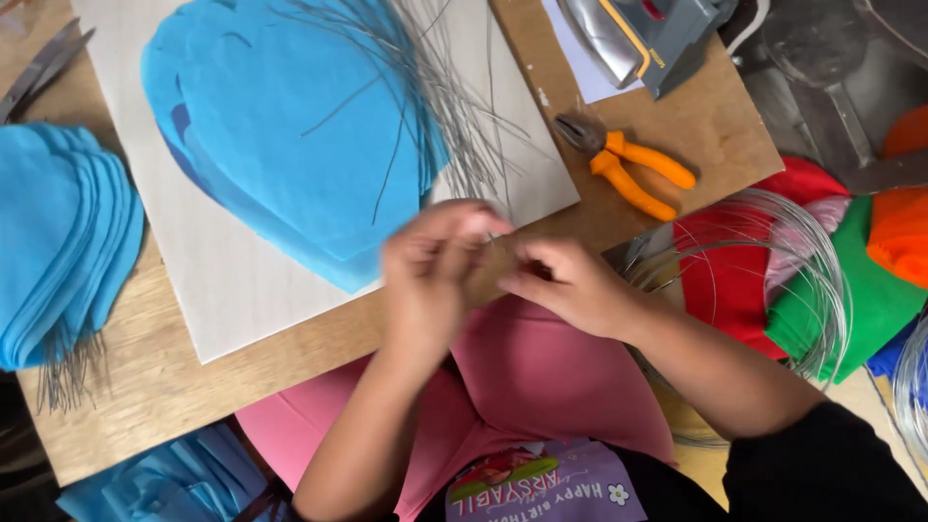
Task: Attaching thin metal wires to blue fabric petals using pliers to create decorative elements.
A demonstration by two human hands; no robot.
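Observation:
My left hand (435, 266) and my right hand (565, 280) meet at the near edge of the wooden board (710, 116), fingers pinched together on a thin grey wire (505, 208) that runs up toward a loose bundle of wires (435, 87). The left hand is blurred. Just beyond my hands lies a stack of large blue petal-shaped cloth pieces (290, 126) on a white sheet (222, 280), with wires strewn over it.
Orange-handled pliers (628, 169) lie right of the wires, a grey iron (638, 34) behind them. A pile of blue wired petals (58, 232) sits at left, scissors (43, 63) above. A wire coil (802, 251) rests on red and green cloth at right; pink cloth (541, 377) covers my lap.

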